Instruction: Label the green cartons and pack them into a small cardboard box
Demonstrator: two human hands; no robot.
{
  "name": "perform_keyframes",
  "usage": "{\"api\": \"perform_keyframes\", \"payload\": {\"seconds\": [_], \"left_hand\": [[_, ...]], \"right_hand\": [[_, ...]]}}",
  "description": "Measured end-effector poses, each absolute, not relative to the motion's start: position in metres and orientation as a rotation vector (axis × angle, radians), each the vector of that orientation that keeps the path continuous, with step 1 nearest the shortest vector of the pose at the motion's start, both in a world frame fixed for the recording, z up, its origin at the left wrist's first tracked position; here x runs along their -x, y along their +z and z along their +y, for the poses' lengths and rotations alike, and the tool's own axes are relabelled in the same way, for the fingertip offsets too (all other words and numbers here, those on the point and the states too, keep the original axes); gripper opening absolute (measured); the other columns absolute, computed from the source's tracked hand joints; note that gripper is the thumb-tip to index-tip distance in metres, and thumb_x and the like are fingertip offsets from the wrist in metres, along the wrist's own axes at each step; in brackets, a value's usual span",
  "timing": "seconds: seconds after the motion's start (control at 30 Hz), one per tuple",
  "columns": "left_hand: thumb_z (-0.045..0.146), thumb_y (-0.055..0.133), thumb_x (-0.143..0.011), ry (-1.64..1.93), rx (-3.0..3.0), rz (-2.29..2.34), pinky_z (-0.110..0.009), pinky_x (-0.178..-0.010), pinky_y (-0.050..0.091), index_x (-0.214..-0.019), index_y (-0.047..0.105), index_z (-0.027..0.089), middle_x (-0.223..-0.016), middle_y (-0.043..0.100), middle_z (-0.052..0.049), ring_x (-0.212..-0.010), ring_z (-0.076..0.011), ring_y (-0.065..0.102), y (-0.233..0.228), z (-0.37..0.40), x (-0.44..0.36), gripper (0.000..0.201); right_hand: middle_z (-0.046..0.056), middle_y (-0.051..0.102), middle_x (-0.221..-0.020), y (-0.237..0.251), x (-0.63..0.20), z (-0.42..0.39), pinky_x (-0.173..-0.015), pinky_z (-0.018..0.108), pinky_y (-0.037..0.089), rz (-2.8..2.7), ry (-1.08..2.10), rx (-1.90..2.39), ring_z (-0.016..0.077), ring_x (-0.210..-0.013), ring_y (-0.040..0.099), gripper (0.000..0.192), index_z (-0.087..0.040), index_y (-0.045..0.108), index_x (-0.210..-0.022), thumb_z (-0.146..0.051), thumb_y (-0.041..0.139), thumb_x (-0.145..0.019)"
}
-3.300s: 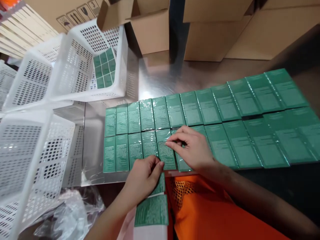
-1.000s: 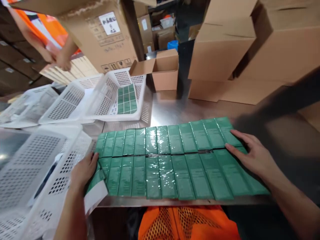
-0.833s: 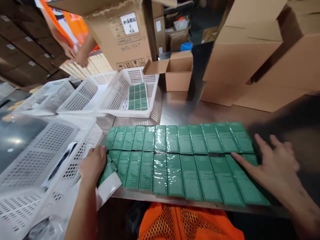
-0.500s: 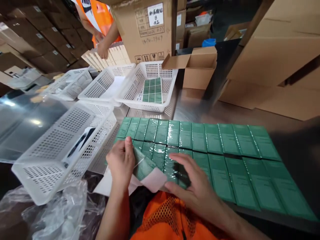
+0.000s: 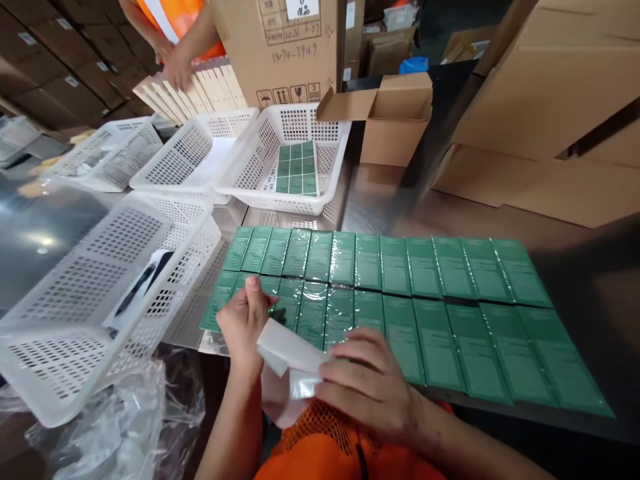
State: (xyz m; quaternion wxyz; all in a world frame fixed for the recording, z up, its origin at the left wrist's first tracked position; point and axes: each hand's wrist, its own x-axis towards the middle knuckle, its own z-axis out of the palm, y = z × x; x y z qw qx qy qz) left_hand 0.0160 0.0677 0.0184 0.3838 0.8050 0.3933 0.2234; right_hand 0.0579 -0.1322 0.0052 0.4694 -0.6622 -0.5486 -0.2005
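Note:
Two long rows of green boxes (image 5: 420, 267) in shiny clear film lie side by side in front of me. My left hand (image 5: 245, 323) is over the near row's left end, thumb up and fingers curled. Whatever its fingers pinch is hidden. Between my hands, a white glossy sheet (image 5: 293, 347) curls and folds, its left end beside my left hand. My right hand (image 5: 367, 383) grips the sheet's right side, fingers bent over it, above the near edge of the boxes.
White baskets stand left and beyond; one basket (image 5: 330, 190) holds a sheet of green labels (image 5: 296, 167). An opened carton (image 5: 387, 140) stands behind the boxes, large cardboard (image 5: 525, 133) at right. Clear plastic bags (image 5: 125, 413) lie lower left. Across the table, a person's hands (image 5: 177, 67) touch pale upright pieces.
My right hand has closed on the sheet, whose green-looking face no longer shows. The sheet now curls up white between my hands. The view has shifted slightly, and my left hand stays curled.

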Motion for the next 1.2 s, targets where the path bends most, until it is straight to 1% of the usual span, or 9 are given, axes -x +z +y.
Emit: {"api": "perform_keyframes", "payload": {"seconds": [0.2, 0.37, 0.5, 0.57, 0.7, 0.8, 0.97, 1.1, 1.2], "left_hand": [[0.081, 0.027, -0.086, 0.512, -1.518, 0.613, -0.035, -0.071, 0.055, -0.061, 0.065, 0.020, -0.066, 0.070, -0.008, -0.070, -0.0227, 0.068, 0.014, 0.070, -0.008, 0.076], [0.051, 0.075, -0.078, 0.308, -1.785, 0.384, -0.026, -0.066, 0.049, -0.124, 0.067, 0.026, -0.081, 0.069, -0.001, -0.070, -0.0155, 0.060, 0.018, 0.079, 0.012, 0.053], [0.032, 0.073, -0.083, 0.234, -1.860, 0.329, -0.024, -0.062, 0.044, -0.087, 0.076, 0.023, -0.073, 0.062, -0.001, -0.066, -0.0135, 0.055, 0.025, 0.081, 0.013, 0.011], [0.031, 0.072, -0.082, 0.229, -1.845, 0.327, -0.025, -0.063, 0.044, -0.070, 0.071, 0.020, -0.073, 0.061, -0.002, -0.069, -0.0147, 0.055, 0.024, 0.083, 0.012, 0.017], [0.036, 0.078, -0.073, 0.292, -1.767, 0.623, -0.025, -0.057, 0.044, -0.072, 0.071, 0.019, -0.068, 0.063, -0.002, -0.063, -0.0146, 0.054, 0.021, 0.096, 0.016, 0.018], [0.036, 0.080, -0.065, 0.352, -1.669, 0.868, -0.026, -0.061, 0.048, -0.082, 0.072, 0.019, -0.081, 0.070, -0.004, -0.071, -0.0177, 0.060, 0.024, 0.118, 0.024, 0.025], [0.027, 0.057, -0.065, 0.133, -1.629, 0.969, -0.028, -0.051, 0.039, -0.063, 0.063, 0.021, -0.057, 0.061, -0.001, -0.053, -0.0167, 0.051, 0.032, 0.132, 0.029, 0.008], [0.029, 0.048, -0.068, -0.094, -1.883, 0.700, -0.031, -0.053, 0.034, -0.048, 0.054, 0.022, -0.047, 0.053, -0.002, -0.051, -0.0178, 0.048, 0.025, 0.095, 0.020, 0.023], [0.042, 0.045, -0.087, -0.287, -1.933, 0.474, -0.029, -0.053, 0.033, -0.061, 0.065, 0.020, -0.052, 0.054, 0.000, -0.050, -0.0152, 0.046, 0.021, 0.064, 0.015, 0.039]], "right_hand": [[0.000, 0.071, -0.080, -0.002, -0.057, -0.130, -0.065, 0.026, 0.054, -0.822, -0.226, 1.657, 0.0139, -0.074, 0.066, 0.019, -0.024, 0.065, -0.089, -0.007, 0.057, -0.089], [-0.001, 0.071, -0.080, -0.002, -0.066, -0.130, -0.065, 0.027, 0.054, -0.740, -0.103, 1.693, 0.0145, -0.074, 0.068, 0.021, -0.026, 0.065, -0.087, -0.008, 0.054, -0.090], [0.000, 0.071, -0.082, -0.004, -0.069, -0.129, -0.064, 0.025, 0.054, -0.851, -0.105, 1.683, 0.0128, -0.073, 0.067, 0.018, -0.026, 0.066, -0.090, -0.010, 0.056, -0.091], [0.001, 0.073, -0.086, -0.004, -0.069, -0.128, -0.066, 0.027, 0.054, -1.015, -0.212, 1.705, 0.0141, -0.076, 0.067, 0.017, -0.025, 0.067, -0.093, -0.011, 0.057, -0.092], [-0.006, 0.076, -0.088, 0.006, -0.064, -0.138, -0.092, 0.032, 0.051, -1.389, -0.386, 1.607, 0.0136, -0.081, 0.068, 0.016, -0.028, 0.069, -0.089, -0.018, 0.058, -0.093], [-0.008, 0.076, -0.089, 0.020, -0.063, -0.157, -0.103, 0.030, 0.046, -1.488, -0.100, 1.467, 0.0108, -0.087, 0.069, 0.021, -0.030, 0.068, -0.089, -0.028, 0.051, -0.101], [-0.001, 0.072, -0.076, 0.031, -0.079, -0.177, -0.072, 0.033, 0.056, -0.904, 0.075, 1.579, 0.0171, -0.072, 0.067, 0.013, -0.027, 0.067, -0.085, -0.030, 0.060, -0.095], [0.001, 0.070, -0.072, 0.022, -0.097, -0.168, -0.056, 0.027, 0.050, -0.393, 0.250, 1.810, 0.0165, -0.063, 0.064, 0.010, -0.024, 0.071, -0.076, -0.031, 0.071, -0.083], [0.001, 0.072, -0.074, 0.013, -0.105, -0.159, -0.056, 0.026, 0.048, -0.340, 0.427, 1.825, 0.0158, -0.063, 0.062, 0.012, -0.024, 0.073, -0.079, -0.036, 0.071, -0.082]]}}
